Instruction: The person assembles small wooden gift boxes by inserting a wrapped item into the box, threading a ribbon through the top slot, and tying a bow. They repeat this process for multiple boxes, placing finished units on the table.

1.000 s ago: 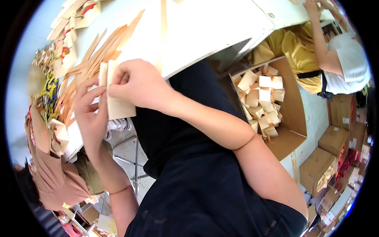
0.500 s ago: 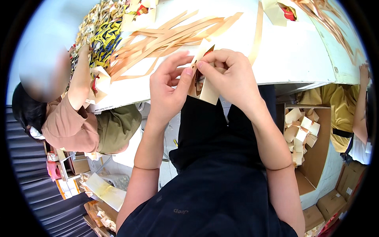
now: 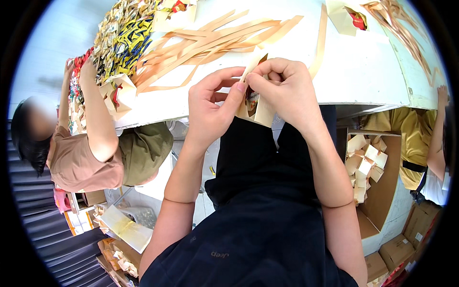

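Observation:
Over the table's near edge I hold a small cream card box [image 3: 264, 114] between both hands. Its top gapes, and some dark and coloured contents show inside. My left hand [image 3: 215, 105] pinches the box's left side by its upper edge, thumb in front and fingers behind. The thumb and forefinger of my right hand [image 3: 289, 91] are pressed together at the upper edge, close to the left thumb. Whatever small thing may sit between those right fingertips is hidden. Beyond my hands, peach satin ribbon strips [image 3: 210, 40] lie in a loose heap.
On the white table [image 3: 354, 76] stand more cream boxes with red contents, one at left [image 3: 125, 98], one at far right [image 3: 338, 19]. Small packets [image 3: 129, 36] are heaped at far left, where a co-worker [image 3: 86, 158] reaches. A carton [image 3: 382, 191] of cream boxes stands low at right.
My hands keep nearly the same grip on the box while the whole view shifts slightly. At left, the co-worker has leaned back, and both their arms now stretch toward the packets.

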A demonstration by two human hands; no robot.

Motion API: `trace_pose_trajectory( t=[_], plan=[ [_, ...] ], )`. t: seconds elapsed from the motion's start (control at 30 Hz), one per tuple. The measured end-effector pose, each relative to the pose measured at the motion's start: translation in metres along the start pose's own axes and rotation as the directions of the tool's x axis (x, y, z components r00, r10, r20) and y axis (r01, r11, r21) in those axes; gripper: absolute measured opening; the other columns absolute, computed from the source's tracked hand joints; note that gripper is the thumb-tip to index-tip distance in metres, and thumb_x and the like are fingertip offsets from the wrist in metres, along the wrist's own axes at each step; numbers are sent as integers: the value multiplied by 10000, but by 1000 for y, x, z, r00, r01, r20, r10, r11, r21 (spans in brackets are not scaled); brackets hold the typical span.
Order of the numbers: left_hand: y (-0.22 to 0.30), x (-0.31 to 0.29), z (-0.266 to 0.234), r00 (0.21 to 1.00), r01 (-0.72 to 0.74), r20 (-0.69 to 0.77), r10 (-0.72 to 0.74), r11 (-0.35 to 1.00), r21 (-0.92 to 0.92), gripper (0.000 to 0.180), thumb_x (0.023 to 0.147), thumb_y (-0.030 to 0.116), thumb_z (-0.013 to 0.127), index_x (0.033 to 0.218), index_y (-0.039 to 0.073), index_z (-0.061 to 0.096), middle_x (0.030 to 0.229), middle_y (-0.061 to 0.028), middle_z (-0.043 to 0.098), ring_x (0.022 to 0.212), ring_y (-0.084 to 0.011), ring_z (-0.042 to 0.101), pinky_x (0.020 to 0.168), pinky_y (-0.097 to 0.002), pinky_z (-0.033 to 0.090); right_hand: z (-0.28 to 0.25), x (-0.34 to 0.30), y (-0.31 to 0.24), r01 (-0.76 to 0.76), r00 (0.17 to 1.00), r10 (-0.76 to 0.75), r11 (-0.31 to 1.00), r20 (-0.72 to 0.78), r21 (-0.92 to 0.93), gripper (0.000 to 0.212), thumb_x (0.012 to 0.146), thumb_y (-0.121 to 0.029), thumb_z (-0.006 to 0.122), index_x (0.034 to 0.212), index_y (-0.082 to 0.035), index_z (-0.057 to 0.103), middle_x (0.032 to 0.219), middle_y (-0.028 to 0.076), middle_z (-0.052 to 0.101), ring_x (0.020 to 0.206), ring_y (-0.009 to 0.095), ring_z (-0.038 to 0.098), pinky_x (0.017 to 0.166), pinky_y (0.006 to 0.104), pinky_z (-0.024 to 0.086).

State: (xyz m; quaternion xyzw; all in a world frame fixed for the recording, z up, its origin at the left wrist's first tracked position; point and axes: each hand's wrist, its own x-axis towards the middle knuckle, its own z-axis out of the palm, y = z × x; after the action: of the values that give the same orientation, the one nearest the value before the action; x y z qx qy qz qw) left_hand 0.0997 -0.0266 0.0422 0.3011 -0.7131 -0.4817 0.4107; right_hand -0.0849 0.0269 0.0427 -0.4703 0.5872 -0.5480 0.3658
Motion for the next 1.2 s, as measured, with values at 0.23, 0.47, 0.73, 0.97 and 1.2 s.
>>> trace_pose_trajectory(
  t=[0.23,0.47,0.73,0.97,1.2],
  plan=[
    [-16,11,-4,998,55,34,-52,994,-95,148,1079,58,680,1170,-31,756,1163,-64,757,946,-104,699,761,-259,602,-4,0,-3,36,998,-33,998,60,-49,257,983,-233,806,926,17,788,587,-17,457,563,89,424,549,305,380],
    [-17,10,2,999,-42,31,41,998,38,147,1134,107,610,1116,-20,680,1171,-60,735,949,-106,683,740,-265,581,2,-16,-11,164,986,-159,963,39,-212,448,923,-356,881,1060,0,644,804,105,649,695,237,646,665,363,538],
    [-49,5,-59,902,92,-424,-83,996,0,153,1172,123,517,1209,5,606,1091,-93,700,817,-155,733,684,-277,611,2,-13,-17,14,999,-27,946,-34,-322,544,859,-204,802,1222,17,461,856,201,688,754,368,719,741,434,573],
    [-17,-40,-28,831,17,-459,315,809,587,257,1132,218,631,1113,-32,685,877,-75,656,723,-164,587,690,-329,501,7,-14,-18,-11,1000,7,948,-14,-318,514,876,-233,793,1200,-1,469,822,188,683,757,363,714,723,439,568],
    [-31,13,15,989,-29,-143,41,996,85,336,1182,226,563,1042,-10,756,900,-23,698,796,-62,589,717,-256,486,6,-14,-11,18,999,-27,950,-24,-312,522,860,-252,826,1174,-5,490,888,214,699,793,373,727,735,446,579]
  ],
)
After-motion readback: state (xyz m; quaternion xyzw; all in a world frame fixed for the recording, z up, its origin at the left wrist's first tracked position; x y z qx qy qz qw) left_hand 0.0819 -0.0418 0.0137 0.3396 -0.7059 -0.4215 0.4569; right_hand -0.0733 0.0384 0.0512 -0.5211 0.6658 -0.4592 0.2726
